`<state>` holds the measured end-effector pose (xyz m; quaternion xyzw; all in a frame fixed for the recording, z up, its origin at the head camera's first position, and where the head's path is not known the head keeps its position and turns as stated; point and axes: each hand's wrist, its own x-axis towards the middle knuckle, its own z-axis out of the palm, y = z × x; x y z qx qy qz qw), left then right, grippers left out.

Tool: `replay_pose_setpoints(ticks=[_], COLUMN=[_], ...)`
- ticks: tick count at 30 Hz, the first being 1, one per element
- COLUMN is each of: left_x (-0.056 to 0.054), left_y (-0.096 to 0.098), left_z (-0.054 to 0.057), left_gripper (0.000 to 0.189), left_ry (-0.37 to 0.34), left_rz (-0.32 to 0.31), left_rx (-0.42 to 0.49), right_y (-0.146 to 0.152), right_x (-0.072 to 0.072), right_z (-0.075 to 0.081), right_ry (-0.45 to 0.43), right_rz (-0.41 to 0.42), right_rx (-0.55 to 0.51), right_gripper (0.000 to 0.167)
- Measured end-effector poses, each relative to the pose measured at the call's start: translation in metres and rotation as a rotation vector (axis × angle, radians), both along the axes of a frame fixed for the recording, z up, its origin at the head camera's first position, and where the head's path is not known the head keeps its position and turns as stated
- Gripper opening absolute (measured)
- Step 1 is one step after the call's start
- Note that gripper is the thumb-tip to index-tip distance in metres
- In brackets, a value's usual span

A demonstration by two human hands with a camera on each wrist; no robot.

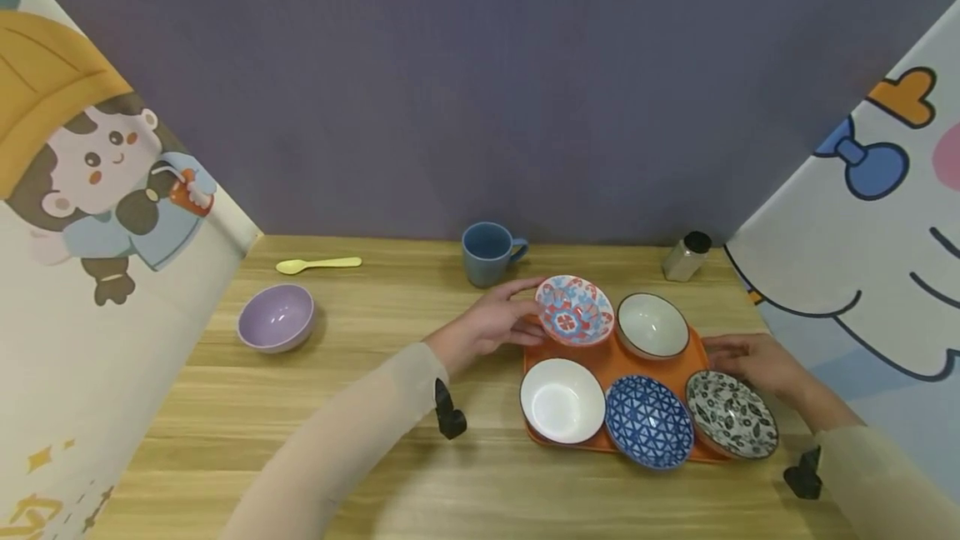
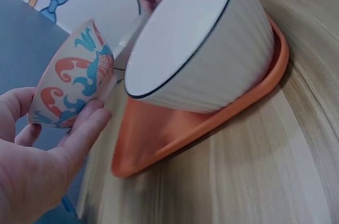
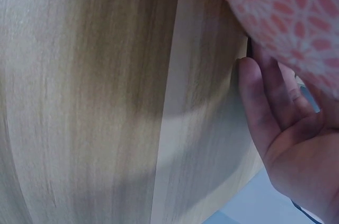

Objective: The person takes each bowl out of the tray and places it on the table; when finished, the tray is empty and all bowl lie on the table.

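My left hand (image 1: 491, 319) pinches a small bowl with a red and blue pattern (image 1: 575, 311) by its side, at the back left corner of an orange tray (image 1: 611, 361). In the left wrist view that bowl (image 2: 74, 75) looks tilted, beside a ribbed white bowl (image 2: 212, 60). My right hand (image 1: 757, 361) is at the tray's right edge, beside a black-and-white leaf-patterned bowl (image 1: 731, 413). Its fingers (image 3: 257, 89) look loosely extended under that bowl's pink-patterned outside (image 3: 291, 17); contact with the tray is hidden. A pale bowl (image 1: 652, 325) and a blue patterned bowl (image 1: 649, 422) also sit on the tray.
A blue mug (image 1: 486, 255) stands behind the left hand near the back wall. A black-capped jar (image 1: 686, 257) is at the back right. To the left lie a purple bowl (image 1: 276, 319) and a yellow spoon (image 1: 318, 265). Printed walls border both sides of the wooden table (image 1: 360, 382).
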<state>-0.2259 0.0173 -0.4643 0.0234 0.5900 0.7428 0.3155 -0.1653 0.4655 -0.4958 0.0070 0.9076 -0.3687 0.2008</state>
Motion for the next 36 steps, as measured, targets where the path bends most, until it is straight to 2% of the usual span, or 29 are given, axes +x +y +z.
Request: replay_pose_setpoints(ticks=[5,11,18,22,28,36], left_x=[0.002,0.006,0.015,0.023,0.038,0.061], left_y=[-0.019,-0.053,-0.103,-0.131,-0.170,-0.208], left_z=[0.008,0.016,0.026,0.028,0.024,0.006], left_gripper=[0.059,0.058,0.060,0.061,0.065,0.067], left_ry=[-0.008,-0.011,0.002,0.024,0.026,0.019], left_rz=[0.011,0.050,0.132,0.186,0.249,0.385], left_rx=[0.055,0.083,0.092,0.065,0.024,0.007], right_y=[-0.001,-0.003,-0.003,-0.003,-0.003,-0.002], right_x=[0.001,0.002,0.001,0.001,0.002,0.001], right_z=[0.003,0.005,0.004,0.005,0.004,0.003], right_ry=[0.004,0.006,0.018,0.022,0.027,0.034], right_rz=[0.003,0.009,0.013,0.012,0.014,0.020], right_rx=[0.008,0.016,0.021,0.021,0.015,0.005], right_gripper=[0.050,0.049,0.048,0.048,0.048,0.050])
